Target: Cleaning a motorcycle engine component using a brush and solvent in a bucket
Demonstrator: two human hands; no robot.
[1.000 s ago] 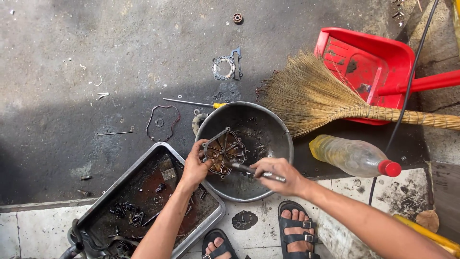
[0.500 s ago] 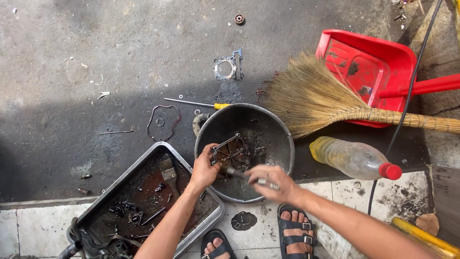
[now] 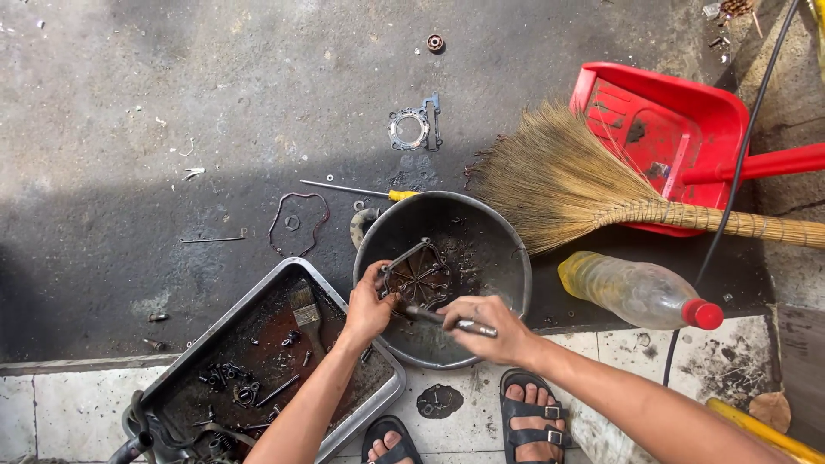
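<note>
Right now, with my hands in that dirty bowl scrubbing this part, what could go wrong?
The left hand grips only the edge of the greasy metal part, so it may slip into the bowl. The tool in the right hand could skid onto fingers. Splashes might reach the sandalled feet.

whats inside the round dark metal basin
A ribbed metal engine cover sits tilted in the round dark metal basin, gripped by the left hand, while the right hand holds a tool against it. The basin floor beneath is hidden.
</note>
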